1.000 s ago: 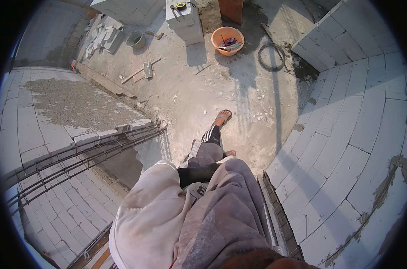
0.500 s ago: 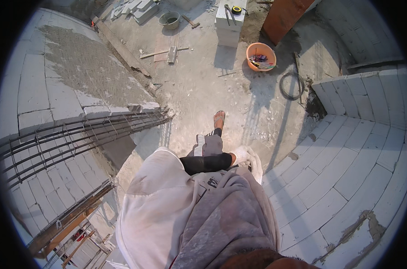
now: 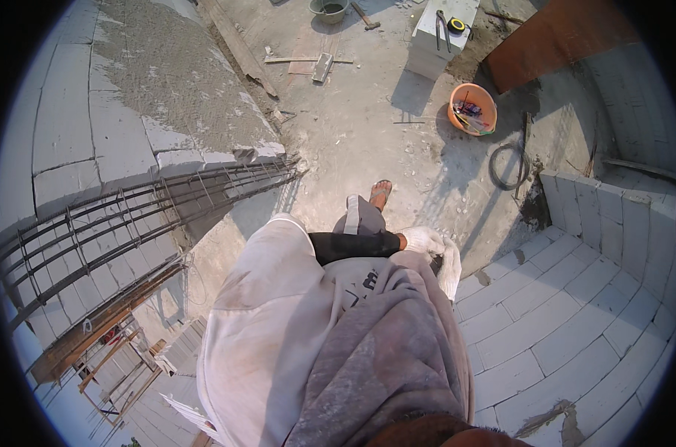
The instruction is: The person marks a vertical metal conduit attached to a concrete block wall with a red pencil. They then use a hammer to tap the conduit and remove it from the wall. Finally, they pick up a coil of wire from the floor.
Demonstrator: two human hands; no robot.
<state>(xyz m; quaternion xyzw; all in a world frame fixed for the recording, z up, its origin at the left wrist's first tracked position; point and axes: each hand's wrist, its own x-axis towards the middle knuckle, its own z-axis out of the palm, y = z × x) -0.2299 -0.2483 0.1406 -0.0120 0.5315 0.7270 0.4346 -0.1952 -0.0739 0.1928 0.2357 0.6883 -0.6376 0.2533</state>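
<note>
L. arm (image 3: 330, 246) bent, black sleeve (image 3: 371, 244) running across to wearer's rt.
White-gloved L. hand (image 3: 423, 240), fingers part-bent, by a 2nd white glove (image 3: 450, 270) at the rt. side; can't tell if touching, what's gripped, or whether rt. hand fills it. Floor (image 3: 353, 127) ahead: 1 orange tub (image 3: 483, 97), 1 coil (image 3: 492, 167), 1 hammer (image 3: 371, 26), 1 bucket (image 3: 330, 18); 1 tape measure (image 3: 457, 26), 1 dark hand tool (image 3: 441, 15) atop pale block (image 3: 425, 54).

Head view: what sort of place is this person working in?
Most likely a building site, with masonry under way. The signs are the pale block wall on the right, the steel rebar cage on the left, and the rough grey mortar spread over blockwork beyond it.
</note>
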